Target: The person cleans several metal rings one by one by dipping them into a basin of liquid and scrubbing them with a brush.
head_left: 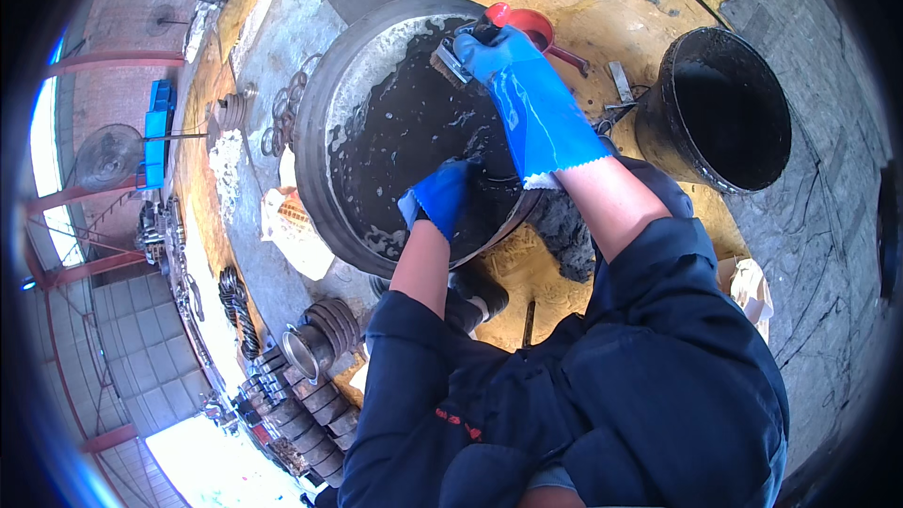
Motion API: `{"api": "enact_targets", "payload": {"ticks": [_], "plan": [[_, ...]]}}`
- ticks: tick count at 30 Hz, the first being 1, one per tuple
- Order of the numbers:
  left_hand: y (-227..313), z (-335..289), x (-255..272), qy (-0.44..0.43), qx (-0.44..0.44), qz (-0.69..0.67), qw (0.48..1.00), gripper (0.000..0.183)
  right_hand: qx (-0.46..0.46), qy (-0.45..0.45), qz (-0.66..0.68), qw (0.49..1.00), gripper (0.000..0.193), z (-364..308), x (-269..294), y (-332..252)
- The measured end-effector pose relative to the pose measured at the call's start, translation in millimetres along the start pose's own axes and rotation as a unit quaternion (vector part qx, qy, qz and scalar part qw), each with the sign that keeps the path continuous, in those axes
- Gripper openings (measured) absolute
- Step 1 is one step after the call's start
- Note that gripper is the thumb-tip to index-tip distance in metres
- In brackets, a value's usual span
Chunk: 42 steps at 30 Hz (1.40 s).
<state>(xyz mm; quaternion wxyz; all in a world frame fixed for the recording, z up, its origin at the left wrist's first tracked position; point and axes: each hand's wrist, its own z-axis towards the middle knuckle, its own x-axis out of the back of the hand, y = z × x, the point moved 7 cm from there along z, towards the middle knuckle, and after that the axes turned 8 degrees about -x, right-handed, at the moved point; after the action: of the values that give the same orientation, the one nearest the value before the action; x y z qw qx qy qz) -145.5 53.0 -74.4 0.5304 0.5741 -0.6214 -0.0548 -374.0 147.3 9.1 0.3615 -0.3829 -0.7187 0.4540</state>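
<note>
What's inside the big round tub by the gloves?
The tub holds dark liquid with patches of pale foam. The left grip is dipped in, fingers hidden. The tub's bottom, and anything under the liquid, can't be seen.

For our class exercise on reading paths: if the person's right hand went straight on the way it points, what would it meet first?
Probably the far rim of the tub; the right hand, gripping a brush, points that way. Its height is hard to judge from one view, so it might pass above.

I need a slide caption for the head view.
Gloved right hand holds a brush over a tub of dark liquid; left hand reaches inside.
</note>
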Motion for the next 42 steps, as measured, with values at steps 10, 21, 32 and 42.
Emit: {"api": "enact_targets", "payload": {"ticks": [10, 21, 32, 42], "plan": [[-17, -33, 61, 0.053, 0.004, -0.369, 0.928, 0.018, 0.015, -0.078, -0.030, 0.996, 0.035, -20, -48, 32], [-6, -88, 114, 0.077, -0.114, -0.360, 0.923, 0.021, 0.320, -0.271, -0.018, 0.908, 0.031, -159, -134, 3], [-43, -78, 121, 0.178, -0.118, -0.280, 0.936, 0.023, -0.104, -0.228, 0.188, 0.950, 0.028, -85, -134, 90], [-56, -82, 138, 0.194, -0.085, -0.314, 0.925, 0.029, 0.182, -0.316, 0.063, 0.929, 0.030, -118, -154, 20]]}}
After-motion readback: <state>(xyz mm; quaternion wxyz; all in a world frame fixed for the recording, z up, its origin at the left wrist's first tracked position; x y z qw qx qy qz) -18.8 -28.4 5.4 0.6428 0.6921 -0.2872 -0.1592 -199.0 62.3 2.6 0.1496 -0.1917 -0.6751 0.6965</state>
